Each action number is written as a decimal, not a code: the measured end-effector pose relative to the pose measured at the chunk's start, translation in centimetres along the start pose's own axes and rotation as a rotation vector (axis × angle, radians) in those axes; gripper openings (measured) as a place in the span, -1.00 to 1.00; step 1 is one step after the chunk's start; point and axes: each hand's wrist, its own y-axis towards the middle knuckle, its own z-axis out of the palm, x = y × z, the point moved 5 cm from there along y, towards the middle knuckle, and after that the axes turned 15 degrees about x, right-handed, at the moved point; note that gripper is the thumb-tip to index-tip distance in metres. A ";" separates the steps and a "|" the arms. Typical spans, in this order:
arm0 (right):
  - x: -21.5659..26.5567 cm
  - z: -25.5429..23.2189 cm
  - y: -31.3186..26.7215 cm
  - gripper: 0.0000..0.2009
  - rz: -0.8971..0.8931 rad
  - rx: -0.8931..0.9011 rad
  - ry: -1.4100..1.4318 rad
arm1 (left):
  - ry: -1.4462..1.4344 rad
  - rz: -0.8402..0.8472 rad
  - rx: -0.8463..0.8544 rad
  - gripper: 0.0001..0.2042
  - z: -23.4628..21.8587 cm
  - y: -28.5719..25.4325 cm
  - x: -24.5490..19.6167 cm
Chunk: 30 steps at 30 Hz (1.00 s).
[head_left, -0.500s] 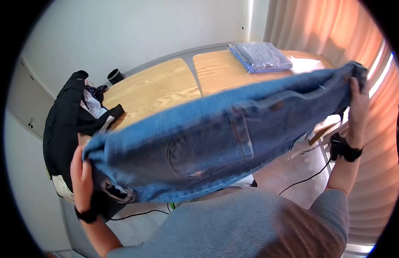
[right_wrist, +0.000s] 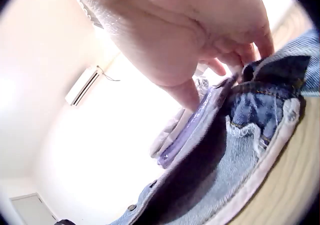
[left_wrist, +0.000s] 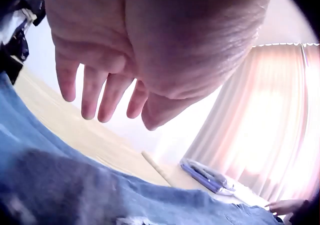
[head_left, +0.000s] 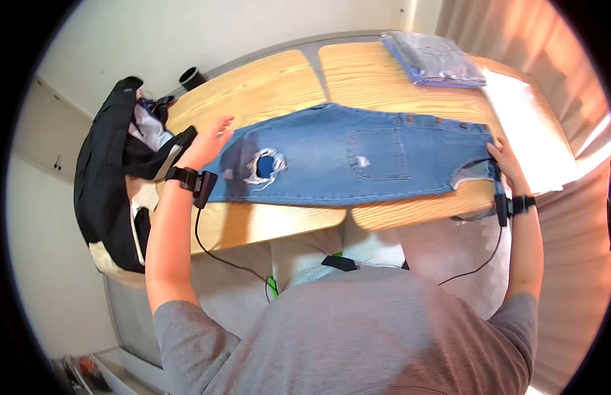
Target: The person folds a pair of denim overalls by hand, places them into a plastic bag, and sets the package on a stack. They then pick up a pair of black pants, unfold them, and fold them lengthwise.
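Black jacket [head_left: 103,174] at left of frame; pale mark near its top, unreadable. Left hand [head_left: 208,146] open, fingers apart, above the left end of the ripped blue denim jeans [head_left: 312,161]. Jeans were held up between both hands, now spread across the light wood table [head_left: 256,82], mid-frame. Right hand [head_left: 508,161] touches their waistband; can't tell if it pinches.

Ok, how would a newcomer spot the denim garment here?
Start at the two-part wooden table. The denim garment lies across the join, its right end at the right hand. Unlike the black item to its left, it is blue, with a frayed hole.
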 end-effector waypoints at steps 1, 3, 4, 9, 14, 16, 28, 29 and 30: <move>-0.6 0.1 -0.3 -0.37 -0.012 -0.028 -0.072 | 0.003 -0.021 -0.026 -0.65 -0.6 -1.4 1.3; -0.7 0.3 -1.5 -0.33 0.068 -0.098 -0.194 | 0.058 -0.122 -0.010 -0.65 -1.4 -4.5 4.7; -1.5 0.1 -1.5 -0.34 0.047 -0.212 -0.314 | 0.051 -0.182 0.004 -0.65 -1.4 -6.4 5.8; -2.1 1.6 -1.5 -0.41 0.075 -0.157 -0.256 | 0.154 -0.251 0.084 -0.43 1.7 -11.6 8.0; -1.0 0.3 -1.6 -0.55 -0.037 -0.097 -0.244 | 0.173 -0.429 0.081 -0.44 4.3 -12.6 6.9; -2.7 -1.1 -0.6 -0.61 -0.034 -0.016 -0.089 | 0.199 -0.427 0.065 -0.50 4.3 -13.8 5.3; 12.0 17.4 -10.3 -0.53 -0.477 -0.106 -0.699 | 0.116 -0.270 -0.139 -0.69 2.8 -12.4 5.0; 12.4 19.2 -11.0 -0.53 -0.428 -0.076 -0.669 | 0.148 -0.281 -0.106 -0.72 2.8 -11.9 5.1; 12.6 20.5 -11.3 -0.53 -0.378 -0.047 -0.640 | 0.154 -0.277 -0.106 -0.72 2.6 -11.5 5.1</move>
